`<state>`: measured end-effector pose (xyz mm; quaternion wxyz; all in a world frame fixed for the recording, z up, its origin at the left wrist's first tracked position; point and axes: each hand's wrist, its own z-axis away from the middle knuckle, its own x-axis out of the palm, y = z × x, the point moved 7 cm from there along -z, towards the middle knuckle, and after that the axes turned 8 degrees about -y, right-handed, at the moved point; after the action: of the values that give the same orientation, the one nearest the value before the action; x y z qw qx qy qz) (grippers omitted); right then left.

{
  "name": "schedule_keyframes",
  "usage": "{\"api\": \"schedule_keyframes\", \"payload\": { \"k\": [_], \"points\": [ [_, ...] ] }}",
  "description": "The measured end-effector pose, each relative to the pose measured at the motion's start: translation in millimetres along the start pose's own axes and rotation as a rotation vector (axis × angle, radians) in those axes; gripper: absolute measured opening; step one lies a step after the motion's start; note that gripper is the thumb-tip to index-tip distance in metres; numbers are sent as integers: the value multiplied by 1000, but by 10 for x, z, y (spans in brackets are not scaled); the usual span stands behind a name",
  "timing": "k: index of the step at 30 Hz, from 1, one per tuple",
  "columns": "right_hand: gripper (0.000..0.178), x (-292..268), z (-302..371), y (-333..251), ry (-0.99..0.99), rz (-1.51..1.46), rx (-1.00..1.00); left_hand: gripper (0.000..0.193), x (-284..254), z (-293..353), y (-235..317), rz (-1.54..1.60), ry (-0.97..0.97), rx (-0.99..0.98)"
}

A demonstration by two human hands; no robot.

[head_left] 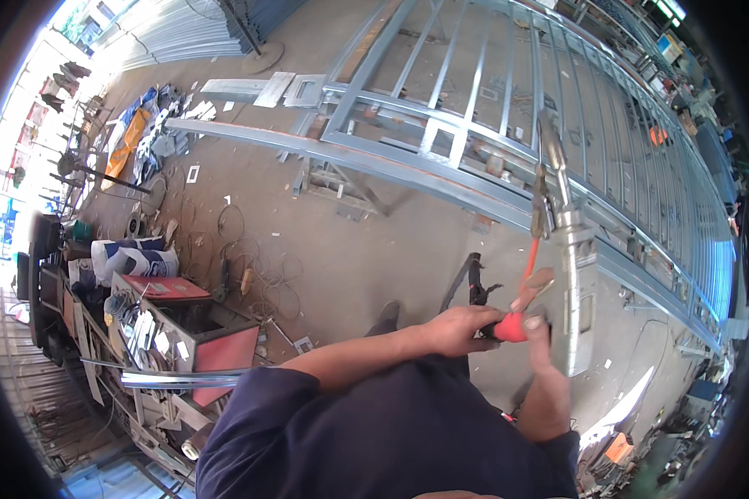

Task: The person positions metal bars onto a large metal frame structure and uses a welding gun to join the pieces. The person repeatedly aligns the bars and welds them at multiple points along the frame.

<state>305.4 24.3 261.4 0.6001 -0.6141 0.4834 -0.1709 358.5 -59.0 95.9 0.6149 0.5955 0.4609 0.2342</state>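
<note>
I'm seeing left hand (458,331) gripping red-and-black handle (512,327), off near edge of barred steel frame (371,66). Right hand (548,370) sitting at handle's red end; can't tell its grip. Bars already spanning frame; handle work looking unfinished, remainder unclear.

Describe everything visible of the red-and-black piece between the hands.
The red-and-black piece is small and stubby: a bright red section on the right, with a dark, black-looking section on its left. The red looks smooth, perhaps plastic or rubber; I can't confirm. It lies roughly sideways in front of the torso. The left-hand grip closes on the dark end; the thumb of the right-hand grip is at the red end, contact unclear. Fingers hide part of it.
</note>
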Motion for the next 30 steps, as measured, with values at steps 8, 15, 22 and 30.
{"api": "schedule_keyframes", "payload": {
  "k": [8,15,22,30],
  "points": [
    [73,563,-1363,333,-112,-342,-76,46,-1183,47,-82,27,57,-164],
    [54,1151,-2280,1244,-61,-547,183,54,-2029,141,-893,66,-148,-276],
    [50,1269,-3021,1642,101,-433,325,49,-3821,695,-1851,-14,102,-623],
    [50,1732,-3675,1432,152,-291,423,51,-6408,834,-2942,-198,502,-741]
  ]
}}
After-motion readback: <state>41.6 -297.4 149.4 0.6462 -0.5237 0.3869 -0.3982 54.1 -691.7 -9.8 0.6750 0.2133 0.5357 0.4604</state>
